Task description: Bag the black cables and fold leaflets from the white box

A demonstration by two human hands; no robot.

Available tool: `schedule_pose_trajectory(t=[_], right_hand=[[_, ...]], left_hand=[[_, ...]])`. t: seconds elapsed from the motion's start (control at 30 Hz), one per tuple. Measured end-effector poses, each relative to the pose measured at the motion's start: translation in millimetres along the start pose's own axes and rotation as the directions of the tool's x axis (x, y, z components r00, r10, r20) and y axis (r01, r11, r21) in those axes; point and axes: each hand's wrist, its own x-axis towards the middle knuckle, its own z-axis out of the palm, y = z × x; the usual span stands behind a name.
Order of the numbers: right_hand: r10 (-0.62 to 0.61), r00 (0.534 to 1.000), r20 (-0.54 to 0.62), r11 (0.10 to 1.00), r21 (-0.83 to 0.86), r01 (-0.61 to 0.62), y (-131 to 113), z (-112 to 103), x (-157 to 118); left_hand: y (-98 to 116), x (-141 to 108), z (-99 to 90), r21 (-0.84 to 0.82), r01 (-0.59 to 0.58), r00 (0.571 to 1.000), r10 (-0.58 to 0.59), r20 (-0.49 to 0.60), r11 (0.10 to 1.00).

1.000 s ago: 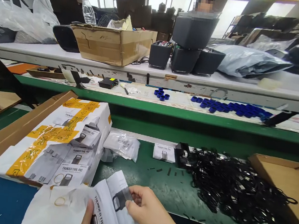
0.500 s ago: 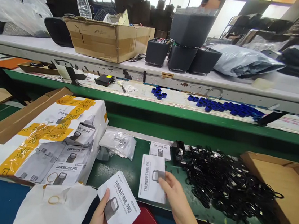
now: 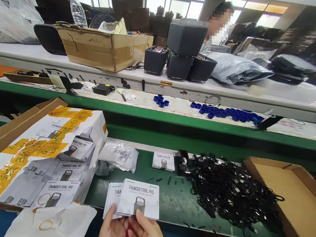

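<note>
My left hand [image 3: 112,230] grips a white printed booklet [image 3: 113,197] by its lower part, thumb on top. My right hand [image 3: 148,235] pinches another booklet [image 3: 151,194] marked "Thunder Trail Pro", which overlaps the first one. Both hands are close together at the front edge of the green bench [image 3: 173,205]. Farther back lies a small stack of the same booklets [image 3: 164,161]. To the left, a torn white package [image 3: 67,165] with yellow tape shows more booklets inside.
Black cables [image 3: 224,188] lie piled on the right beside an open cardboard box [image 3: 290,185]. A tape dispenser [image 3: 183,162] and a plastic bag [image 3: 119,155] stand behind my hands. Blue rings [image 3: 227,113] sit under the upper shelf [image 3: 94,70]. A person [image 3: 215,23] is beyond it.
The booklets that lay on the bench under my right hand are now lifted and brought left, over those in my left hand. The view has shifted slightly to the right.
</note>
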Motion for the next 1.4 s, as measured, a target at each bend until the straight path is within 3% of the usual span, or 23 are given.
schedule_pose_trajectory(t=[0.1,0.27,0.33,0.4,0.47,0.57,0.7,0.77,0.9,1.07,1.2,1.4], right_hand=[[-0.05,0.999,-0.009,0.984,-0.174,0.048,10,-4,7],[-0.149,0.988,0.029,0.882,-0.448,0.147,13,-33,21],[-0.303,0.951,0.066,0.843,-0.447,0.3,2,-47,27],[-0.447,0.881,0.156,0.807,-0.353,0.472,-14,-59,33],[-0.464,0.844,0.267,0.789,-0.308,0.531,-32,-66,42],[-0.415,0.831,0.37,0.735,-0.403,0.546,-58,-80,59],[-0.442,0.781,0.441,0.526,-0.577,0.624,-80,-114,90],[-0.457,0.772,0.442,0.431,-0.649,0.627,-84,-134,104],[-0.527,0.752,0.396,0.366,-0.693,0.621,-80,-162,120],[-0.486,0.75,0.449,0.228,-0.763,0.605,-65,-176,124],[-0.467,0.713,0.523,-0.003,-0.807,0.59,-67,-188,127],[-0.486,0.654,0.581,-0.126,-0.786,0.605,-73,-208,130]], left_hand=[[-6,1,-7.8,0.009,-0.051,0.998,0.051,0.038,0.999],[-12,7,-18.5,0.164,-0.07,0.996,0.077,-0.039,0.984],[-17,10,-18.4,0.261,-0.064,0.997,0.075,-0.032,0.963],[-27,16,-16.0,0.333,-0.049,0.999,0.053,-0.005,0.942],[-39,26,-12.3,0.38,-0.052,0.998,0.04,0.038,0.924],[-50,52,-5.9,0.458,-0.172,0.984,0.13,0.122,0.872],[-58,90,-0.6,0.56,-0.346,0.936,0.237,0.26,0.752],[-65,104,-2.1,0.636,-0.371,0.923,0.194,0.332,0.677],[-84,121,-15.2,0.748,-0.432,0.889,0.101,0.446,0.503],[-100,131,-42.5,0.771,-0.569,0.808,0.019,0.589,0.287],[-98,143,-60.6,0.751,-0.651,0.746,-0.088,0.66,0.114],[-99,156,-79.1,0.711,-0.703,0.704,-0.152,0.694,-0.012]])
